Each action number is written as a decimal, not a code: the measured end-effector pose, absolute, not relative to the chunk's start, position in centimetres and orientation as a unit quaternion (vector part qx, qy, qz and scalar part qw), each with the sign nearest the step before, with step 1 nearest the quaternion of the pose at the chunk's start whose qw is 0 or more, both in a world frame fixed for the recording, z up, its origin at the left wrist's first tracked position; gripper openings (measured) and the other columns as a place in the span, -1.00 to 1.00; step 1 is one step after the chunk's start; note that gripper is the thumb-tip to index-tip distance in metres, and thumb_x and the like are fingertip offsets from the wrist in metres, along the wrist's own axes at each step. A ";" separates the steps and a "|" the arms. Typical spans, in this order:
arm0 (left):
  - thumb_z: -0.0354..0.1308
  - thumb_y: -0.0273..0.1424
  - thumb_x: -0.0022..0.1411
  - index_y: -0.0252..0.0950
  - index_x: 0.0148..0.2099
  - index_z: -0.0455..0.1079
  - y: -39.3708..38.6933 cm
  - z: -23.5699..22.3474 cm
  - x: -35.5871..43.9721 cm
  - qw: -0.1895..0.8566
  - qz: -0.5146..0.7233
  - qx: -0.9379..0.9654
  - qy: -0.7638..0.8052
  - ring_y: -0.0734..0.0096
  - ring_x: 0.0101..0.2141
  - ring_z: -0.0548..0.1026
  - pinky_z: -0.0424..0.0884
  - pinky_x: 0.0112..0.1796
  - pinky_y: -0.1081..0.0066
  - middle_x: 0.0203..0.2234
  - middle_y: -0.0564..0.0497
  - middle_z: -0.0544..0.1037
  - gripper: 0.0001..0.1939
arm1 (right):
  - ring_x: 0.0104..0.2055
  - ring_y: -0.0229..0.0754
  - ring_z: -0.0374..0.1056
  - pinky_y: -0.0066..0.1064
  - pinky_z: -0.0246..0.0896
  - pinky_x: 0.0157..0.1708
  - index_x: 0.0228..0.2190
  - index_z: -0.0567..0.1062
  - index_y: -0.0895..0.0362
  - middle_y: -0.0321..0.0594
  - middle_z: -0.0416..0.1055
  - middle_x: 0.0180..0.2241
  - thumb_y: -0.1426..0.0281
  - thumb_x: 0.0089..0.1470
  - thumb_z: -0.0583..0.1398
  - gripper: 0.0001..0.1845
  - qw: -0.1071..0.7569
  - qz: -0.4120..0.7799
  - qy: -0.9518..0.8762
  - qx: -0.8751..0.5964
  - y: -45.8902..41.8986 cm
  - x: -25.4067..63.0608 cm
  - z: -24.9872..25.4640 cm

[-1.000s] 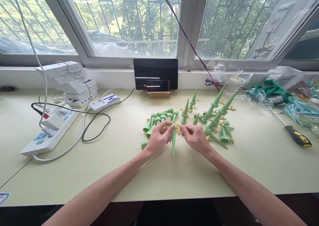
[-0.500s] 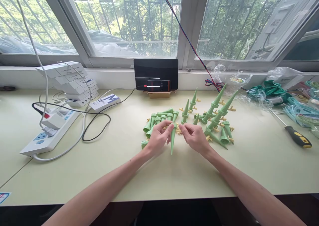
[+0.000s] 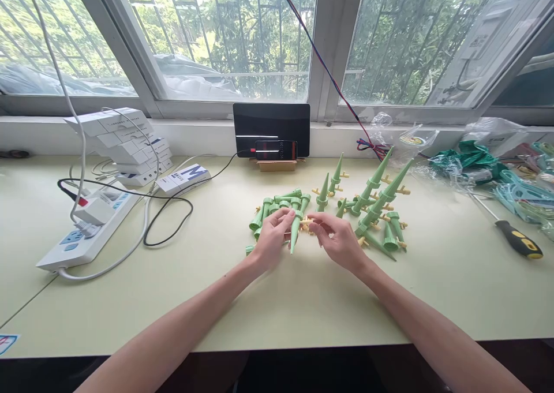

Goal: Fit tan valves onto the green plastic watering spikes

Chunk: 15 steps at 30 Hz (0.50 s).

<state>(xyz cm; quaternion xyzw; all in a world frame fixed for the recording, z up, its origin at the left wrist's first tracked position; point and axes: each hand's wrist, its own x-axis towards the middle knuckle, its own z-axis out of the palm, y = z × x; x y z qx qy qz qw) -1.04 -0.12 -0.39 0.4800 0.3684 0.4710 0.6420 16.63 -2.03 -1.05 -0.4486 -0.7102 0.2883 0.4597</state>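
Note:
My left hand (image 3: 270, 240) is closed round the top of a green cone spike (image 3: 294, 234) that points down towards me. My right hand (image 3: 340, 238) pinches a small tan valve piece (image 3: 306, 223) at the spike's upper end. Behind the left hand lies a pile of plain green spikes (image 3: 277, 204). To the right of my hands lie several spikes with tan valves fitted (image 3: 376, 205), some leaning up off the pale green table (image 3: 277, 300).
A black tablet (image 3: 271, 128) with a phone (image 3: 276, 149) on a stand is at the back centre. White boxes (image 3: 119, 142), a power strip (image 3: 84, 228) and cables sit left. A screwdriver (image 3: 513, 237) and plastic bags (image 3: 476, 159) lie right.
The held spike has risen a little and tilted, its tip swinging left. My right fingers have moved in closer onto the tan piece at its top.

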 end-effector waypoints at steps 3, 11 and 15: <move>0.22 -0.09 0.19 -0.26 -0.31 0.36 -0.2 -0.3 -1.1 0.643 0.467 0.477 0.375 0.56 -0.62 0.37 0.25 -0.58 0.53 -0.59 0.13 0.43 -0.68 | -0.56 -0.27 0.26 -0.42 0.23 -0.50 -0.13 0.53 0.13 -0.22 0.45 -0.45 0.18 0.27 0.12 -0.68 0.451 0.283 -0.720 -0.446 -2.0 16.7 -1.1; 0.21 -0.08 0.20 -0.28 -0.32 0.38 -0.2 -0.4 -1.0 0.643 0.467 0.490 0.359 0.59 -0.62 0.31 0.22 -0.61 0.54 -0.53 0.09 0.45 -0.66 | -0.56 -0.27 0.24 -0.44 0.20 -0.50 -0.18 0.52 0.12 -0.25 0.40 -0.48 0.18 0.31 0.05 -0.66 0.444 0.286 -0.728 -0.438 -2.0 16.9 -1.2; 0.21 -0.08 0.21 -0.29 -0.32 0.37 -0.3 -0.3 -0.9 0.643 0.465 0.493 0.358 0.62 -0.64 0.26 0.22 -0.61 0.54 -0.57 0.11 0.40 -0.65 | -0.56 -0.27 0.22 -0.44 0.18 -0.49 -0.23 0.52 0.12 -0.29 0.34 -0.53 0.19 0.32 0.04 -0.66 0.442 0.293 -0.729 -0.433 -2.1 16.8 -0.9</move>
